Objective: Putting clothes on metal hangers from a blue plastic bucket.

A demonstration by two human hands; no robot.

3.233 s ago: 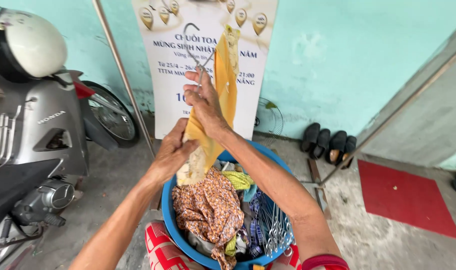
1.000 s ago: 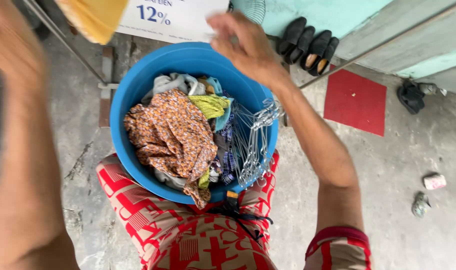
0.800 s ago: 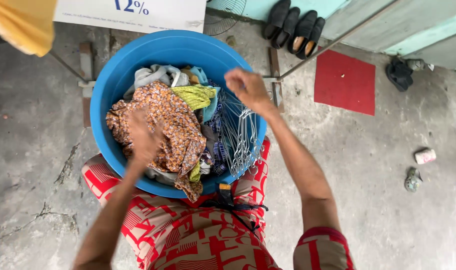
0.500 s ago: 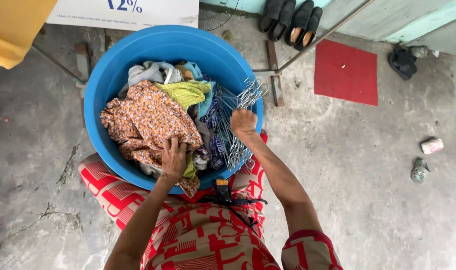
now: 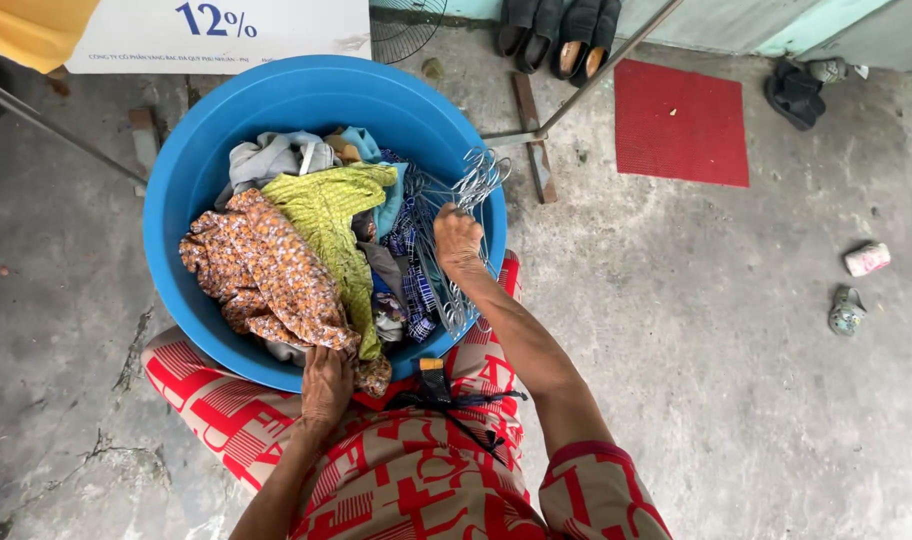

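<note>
Presently: left hand point(image 5: 326, 385) grips floral cloth point(image 5: 266, 275) at tub point(image 5: 191, 180) rim; right hand point(image 5: 458, 238) closes on wire hangers point(image 5: 456, 185).

A white rectangular sign point(image 5: 226, 35) stood at the far left, propped behind the blue tub point(image 5: 186, 190), with large dark-blue print and a finer line beneath. Its left corner was covered by yellow cloth point(image 5: 31, 30). Over at the right, a small crumpled whitish-pink package point(image 5: 867, 259) lay on the concrete floor point(image 5: 696, 330).
</note>
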